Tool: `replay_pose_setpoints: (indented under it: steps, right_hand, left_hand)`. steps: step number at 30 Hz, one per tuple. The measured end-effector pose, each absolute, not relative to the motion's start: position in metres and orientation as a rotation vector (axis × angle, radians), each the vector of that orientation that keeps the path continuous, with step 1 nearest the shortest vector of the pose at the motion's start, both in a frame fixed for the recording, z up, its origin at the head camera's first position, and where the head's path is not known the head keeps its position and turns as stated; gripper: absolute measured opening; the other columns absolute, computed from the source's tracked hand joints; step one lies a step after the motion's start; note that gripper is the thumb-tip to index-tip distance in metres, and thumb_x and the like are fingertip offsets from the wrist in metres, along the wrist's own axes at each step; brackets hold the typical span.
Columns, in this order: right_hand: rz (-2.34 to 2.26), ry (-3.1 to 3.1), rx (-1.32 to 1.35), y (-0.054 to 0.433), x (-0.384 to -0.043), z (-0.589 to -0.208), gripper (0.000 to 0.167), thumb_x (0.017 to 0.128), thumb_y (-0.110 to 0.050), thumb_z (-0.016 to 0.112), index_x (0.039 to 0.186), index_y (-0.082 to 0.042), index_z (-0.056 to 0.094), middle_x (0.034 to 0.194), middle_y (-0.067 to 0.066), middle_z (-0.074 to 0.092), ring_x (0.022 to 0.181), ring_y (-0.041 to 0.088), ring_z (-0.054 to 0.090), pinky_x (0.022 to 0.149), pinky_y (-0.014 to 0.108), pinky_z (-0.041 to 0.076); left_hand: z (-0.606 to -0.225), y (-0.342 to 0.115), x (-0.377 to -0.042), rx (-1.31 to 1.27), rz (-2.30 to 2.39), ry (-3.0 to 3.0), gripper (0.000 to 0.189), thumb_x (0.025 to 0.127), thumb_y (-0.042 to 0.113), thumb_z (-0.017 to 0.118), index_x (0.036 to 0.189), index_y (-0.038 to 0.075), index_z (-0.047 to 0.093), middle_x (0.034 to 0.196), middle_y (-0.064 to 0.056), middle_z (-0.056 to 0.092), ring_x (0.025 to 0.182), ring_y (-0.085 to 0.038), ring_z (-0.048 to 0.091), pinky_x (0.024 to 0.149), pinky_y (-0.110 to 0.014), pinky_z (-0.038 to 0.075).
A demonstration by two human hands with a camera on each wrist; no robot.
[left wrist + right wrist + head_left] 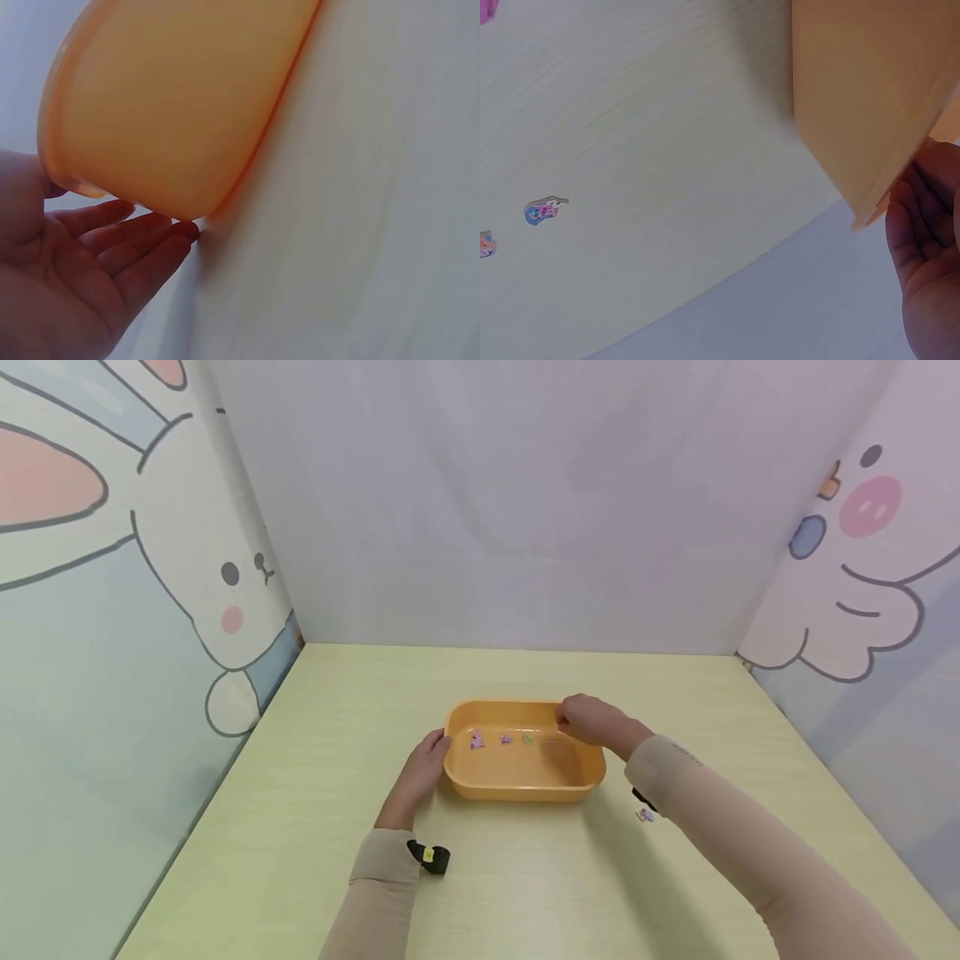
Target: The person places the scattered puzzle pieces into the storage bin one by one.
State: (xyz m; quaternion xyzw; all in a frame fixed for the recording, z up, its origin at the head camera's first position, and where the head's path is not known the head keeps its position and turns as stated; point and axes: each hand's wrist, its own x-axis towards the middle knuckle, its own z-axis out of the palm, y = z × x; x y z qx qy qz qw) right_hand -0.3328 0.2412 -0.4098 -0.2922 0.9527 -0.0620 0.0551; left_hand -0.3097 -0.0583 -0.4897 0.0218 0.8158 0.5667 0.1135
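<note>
On the pale table point(360, 693), left hand point(422, 768) is gripping a glossy orange, round-cornered plastic tray point(517, 793); curled right hand point(597, 723) is sitting inside, can't tell its hold. Only head view is showing small pastel pieces point(477, 741) within.

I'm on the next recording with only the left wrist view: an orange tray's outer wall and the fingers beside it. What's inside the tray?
Observer: In the head view, several small coloured pieces lie in a rough row inside the tray.
Operator: Where's the right hand?
Observer: The head view shows the right hand at the tray's far right corner.
</note>
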Motion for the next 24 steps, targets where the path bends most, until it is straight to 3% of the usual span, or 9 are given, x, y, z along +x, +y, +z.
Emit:
replay_pose_setpoints:
  steps: [15,24]
  right_hand:
    - [-0.281,2.912,-0.682,0.26,-0.322,-0.398,0.01,0.093,-0.003,0.061,0.087,-0.002,0.069,0.075,0.0,0.058,0.066,0.016,0.05,0.061,0.031,0.047]
    - [-0.32,2.925,-0.552,0.282,-0.312,-0.393,0.013,0.094,-0.006,0.063,0.102,0.002,0.07,0.094,0.007,0.067,0.085,0.023,0.063,0.075,0.04,0.054]
  left_hand:
    - [-0.491,-0.059,-0.309,0.06,1.654,2.383,0.052,0.105,0.035,0.036,0.147,0.005,0.04,0.149,-0.015,0.04,0.138,-0.033,0.033,0.111,-0.051,0.026]
    - [-0.49,-0.059,-0.309,0.071,1.655,2.384,0.052,0.105,0.034,0.036,0.147,0.004,0.039,0.15,-0.016,0.039,0.139,-0.033,0.031,0.112,-0.052,0.025]
